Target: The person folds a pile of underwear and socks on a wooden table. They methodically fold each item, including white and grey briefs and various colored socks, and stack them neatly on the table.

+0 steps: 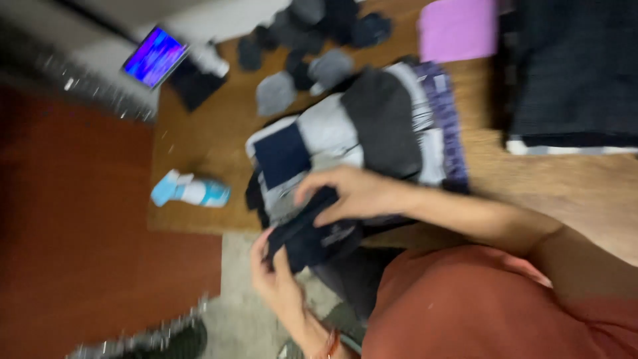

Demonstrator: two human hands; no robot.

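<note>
The view is blurred. My left hand (274, 276) grips the near end of a dark navy garment (312, 234) at the front edge of a wooden table (206, 143). My right hand (349, 193) lies on top of the same garment, fingers curled over it. Just behind my hands sits a loose pile of folded clothes (362, 129) in grey, white, navy and purple stripes.
Several rolled grey and dark socks (302, 50) lie at the table's back. A lit tablet (155, 56) leans at the back left. A blue and white bottle (191, 191) lies on its side. A pink cloth (457, 30) and a dark folded stack (575, 73) sit at right. Red floor (73, 219) is left.
</note>
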